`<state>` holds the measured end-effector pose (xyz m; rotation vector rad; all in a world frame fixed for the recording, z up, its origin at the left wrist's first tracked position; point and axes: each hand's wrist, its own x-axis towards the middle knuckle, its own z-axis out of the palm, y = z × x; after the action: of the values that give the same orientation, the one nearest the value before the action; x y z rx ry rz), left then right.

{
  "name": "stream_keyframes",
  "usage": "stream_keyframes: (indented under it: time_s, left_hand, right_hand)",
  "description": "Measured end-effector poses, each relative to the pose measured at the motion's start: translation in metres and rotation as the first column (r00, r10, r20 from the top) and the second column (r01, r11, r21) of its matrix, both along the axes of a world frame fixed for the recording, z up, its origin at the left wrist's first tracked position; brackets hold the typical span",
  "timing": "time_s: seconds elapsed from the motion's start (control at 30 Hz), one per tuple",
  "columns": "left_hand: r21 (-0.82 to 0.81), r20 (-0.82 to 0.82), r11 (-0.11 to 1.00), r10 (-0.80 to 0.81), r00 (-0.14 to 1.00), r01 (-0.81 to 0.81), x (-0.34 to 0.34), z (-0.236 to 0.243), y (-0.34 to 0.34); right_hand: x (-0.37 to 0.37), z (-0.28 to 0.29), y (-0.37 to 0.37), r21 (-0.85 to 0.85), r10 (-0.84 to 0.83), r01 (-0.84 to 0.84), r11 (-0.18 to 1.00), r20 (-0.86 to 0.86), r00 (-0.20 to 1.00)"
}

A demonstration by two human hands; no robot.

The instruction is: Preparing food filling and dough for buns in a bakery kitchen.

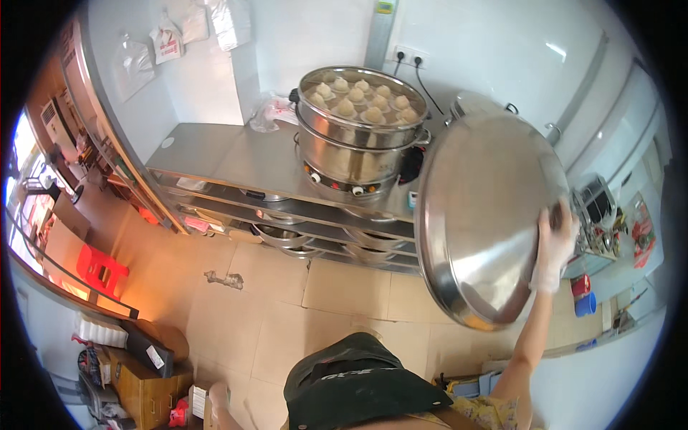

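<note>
Dark apron (358,387), nearest of all, is seen filling the bottom of the view, and from there the action is called from the left. Out past the doorway a red stool (102,271) is spotted; below it, a wooden cabinet (147,394) is tucked into the corner. Just right of that, low down, the left hand (219,398) is glimpsed, cut short by the lower edge; whether its grip is open or closed cannot be told, and nothing can be made out in it.

Up to the steel table (201,147): a crumpled plastic bag (274,113) has been left near the wall, and beside it the big round steamer (351,154) is set, uncovered, its top tier filled with pale buns (360,100).

And now the big one! On the right, the wide metal lid (487,208) is held up on a steep tilt, well off the steamer, the right hand (557,247) closed on it at its right side, where a dark knob seems to be grasped. Judged from this, the uncovering step is in hand, with the buns exposed. A firm grip and a controlled tilt are called for next, with the rim kept clear of the steamer.
</note>
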<state>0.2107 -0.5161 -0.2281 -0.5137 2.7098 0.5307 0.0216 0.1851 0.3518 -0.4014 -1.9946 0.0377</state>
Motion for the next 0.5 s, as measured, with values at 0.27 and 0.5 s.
stream_keyframes:
  time_s: [0.27,0.5]
  left_hand:
    - [0.196,0.029,0.922,0.334,0.942,-0.333,-0.039,0.021,0.110]
    - [0.315,0.133,0.709,0.625,0.769,-0.631,-0.023,0.032,0.234]
  right_hand:
    - [-0.360,0.043,-0.050,0.191,0.145,-0.175,0.966,0.163,0.976]
    - [-0.543,0.052,-0.110,0.027,0.318,-0.348,0.937,0.344,0.883]
